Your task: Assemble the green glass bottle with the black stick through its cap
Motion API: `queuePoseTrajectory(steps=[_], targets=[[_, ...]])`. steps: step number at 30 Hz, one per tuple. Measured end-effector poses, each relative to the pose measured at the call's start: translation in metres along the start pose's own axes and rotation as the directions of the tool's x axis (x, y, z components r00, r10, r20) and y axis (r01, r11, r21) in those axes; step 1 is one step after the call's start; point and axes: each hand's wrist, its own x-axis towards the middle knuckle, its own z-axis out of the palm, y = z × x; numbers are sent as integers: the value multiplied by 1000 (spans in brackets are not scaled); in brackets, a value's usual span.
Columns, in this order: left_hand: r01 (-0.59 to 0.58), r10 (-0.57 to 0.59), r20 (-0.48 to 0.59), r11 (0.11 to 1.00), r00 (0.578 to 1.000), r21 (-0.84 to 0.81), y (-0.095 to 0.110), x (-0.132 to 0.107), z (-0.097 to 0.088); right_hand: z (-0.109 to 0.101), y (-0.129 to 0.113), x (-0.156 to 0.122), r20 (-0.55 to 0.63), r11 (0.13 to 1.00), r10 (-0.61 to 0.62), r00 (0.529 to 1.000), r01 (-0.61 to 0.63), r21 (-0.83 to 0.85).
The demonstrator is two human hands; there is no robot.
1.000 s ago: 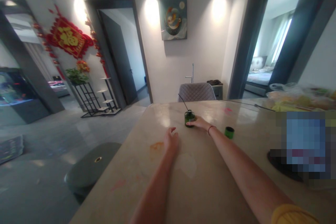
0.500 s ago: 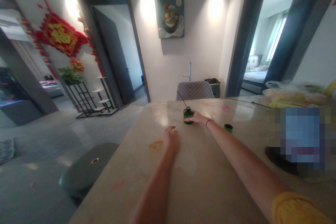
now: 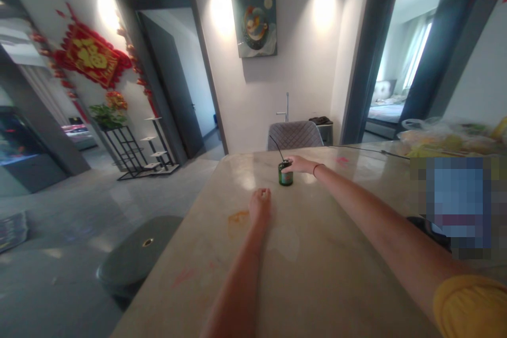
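A small dark green bottle with a label stands upright on the stone-patterned table. Out of its neck leans a thin dark stick, tilted to the left. My right hand comes in from the right and has its fingers closed about the bottle's upper part and neck; the far fingers are partly hidden. Nearer to me and left of the bottle, my left hand rests on the table with its fingers curled in, apart from the bottle and with nothing seen in it.
A grey padded chair stands at the table's far end. Plastic bags and a blurred-out screen-like object occupy the right side, with a cable along the far edge. A dark green stool is at the left.
My right hand has shifted from the bottle's body up to its top, uncovering the label. My left hand's fingers have curled in. My right forearm now hides the green cylindrical piece seen earlier.
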Motion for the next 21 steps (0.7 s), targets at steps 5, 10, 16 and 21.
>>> queuePoseTrajectory(steps=[5, 10, 16, 21], targets=[[8, -8, 5, 1000, 1000, -7, -3, 2, 2, 6, 1, 3, 3, 992, 44, 999, -43, -119], [13, -13, 8, 1000, 1000, -3, -4, 4, 4, 8, 4, 2, 7, 991, 28, 1000, -27, -134], [16, -16, 10, 1000, 1000, 9, -4, 5, 4, 12, 8, 4, -10, 994, 17, 1000, -18, -107], [19, -19, 14, 1000, 1000, 17, -3, 3, 3, 17, 9, 3, -50, 995, 8, 999, -13, -102]])
